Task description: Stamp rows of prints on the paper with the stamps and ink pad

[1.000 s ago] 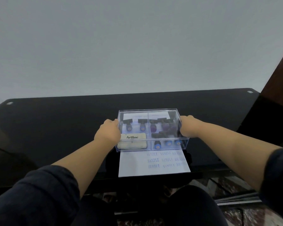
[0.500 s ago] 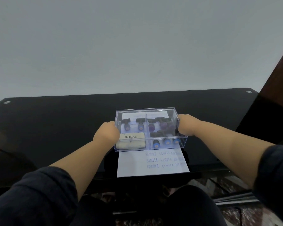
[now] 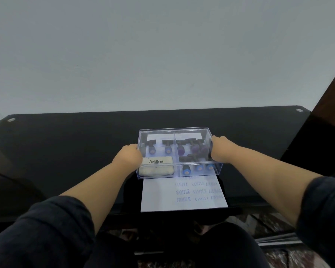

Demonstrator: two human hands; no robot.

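A clear plastic box (image 3: 193,130) with compartments sits on the far end of a white paper (image 3: 159,198). Inside lie a cream Artline ink pad (image 3: 156,166) at the front left and several black-handled stamps (image 3: 198,167) with blue or purple ends. My left hand (image 3: 128,155) grips the box's left side and my right hand (image 3: 219,149) grips its right side. The paper shows rows of blue prints (image 3: 198,191) reading SAMPLE and FRAGILE near its right half. My fingers are hidden behind the box walls.
The black glass table (image 3: 66,147) stretches left and behind the box, with metal studs at its far corners. A dark wooden panel (image 3: 333,105) rises at the right. A pale wall stands behind. My lap and patterned floor lie below the table's near edge.
Both hands keep hold of the box. The box has drifted slightly left and away across the frames, uncovering a little more of the printed paper.
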